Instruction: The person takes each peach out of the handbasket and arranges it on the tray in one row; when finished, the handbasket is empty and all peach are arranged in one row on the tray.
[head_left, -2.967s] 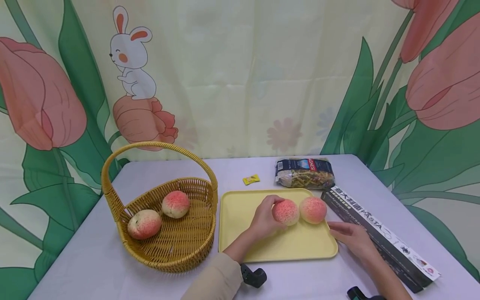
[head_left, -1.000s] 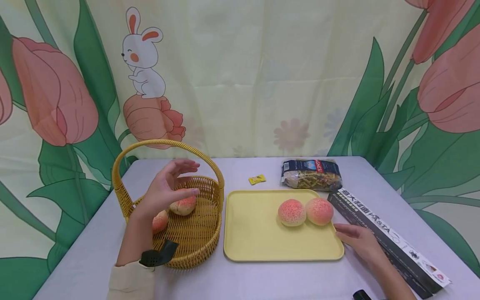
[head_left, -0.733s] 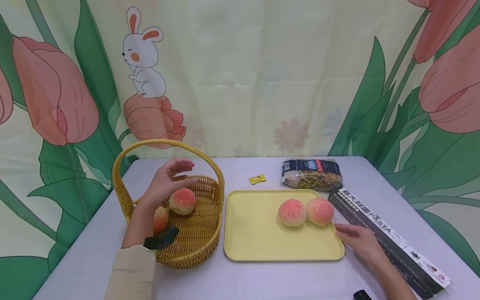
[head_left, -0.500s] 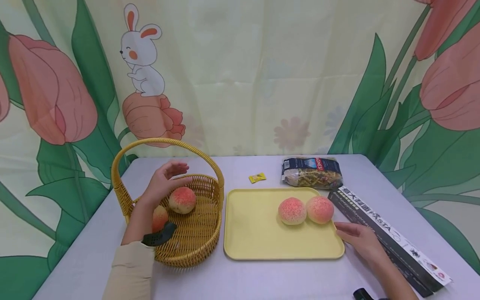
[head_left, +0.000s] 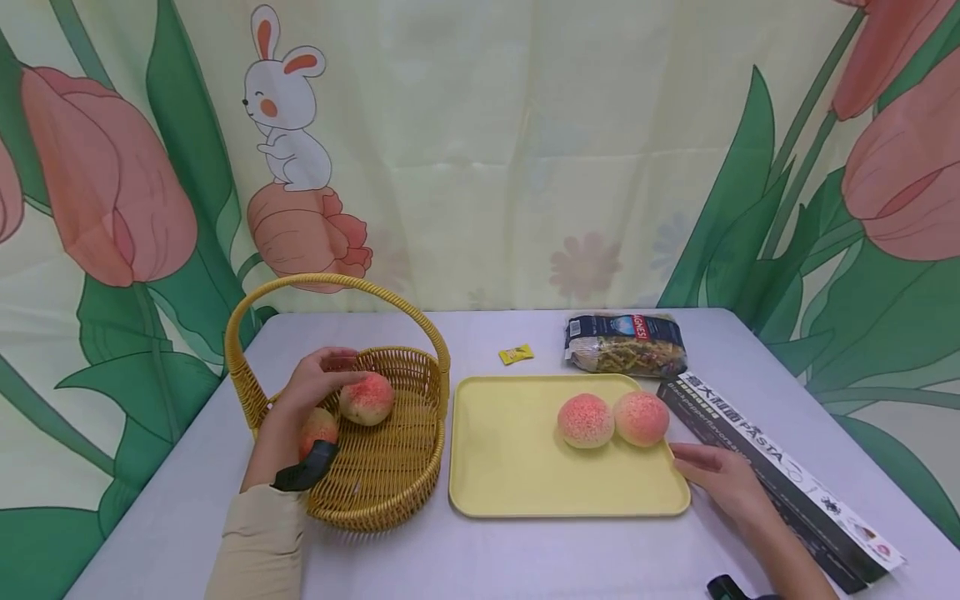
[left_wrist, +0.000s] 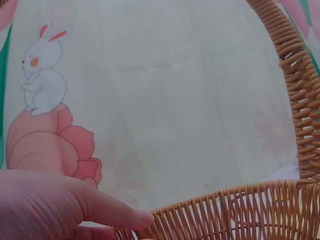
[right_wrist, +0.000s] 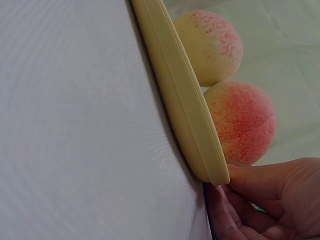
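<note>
In the head view my left hand (head_left: 306, 390) is inside the wicker basket (head_left: 420, 492), its thumb at the upper left of a peach (head_left: 367, 402); the far fingers are partly hidden. Another peach (head_left: 318, 429) lies partly behind my wrist. The left wrist view shows my hand (left_wrist: 55, 205) by the woven rim (left_wrist: 200, 215), with no peach visible. My right hand (head_left: 723, 479) is at the right edge of the yellow tray (head_left: 510, 483). Seen from the right wrist, that hand (right_wrist: 270, 200) pinches the tray's corner (right_wrist: 192, 125). Two peaches (head_left: 585, 421) (head_left: 642, 418) sit side by side on the tray.
A small yellow packet (head_left: 516, 354) lies behind the tray. The pasta bag (head_left: 626, 344) stands at the back, and a long black-and-white pasta box (head_left: 780, 479) lies diagonally on the right. The basket's tall handle (head_left: 337, 282) arches over its bowl.
My left hand has left the tray peach beside the other, crossed to the basket and lowered to the peach there. The right hand stays at the tray's edge.
</note>
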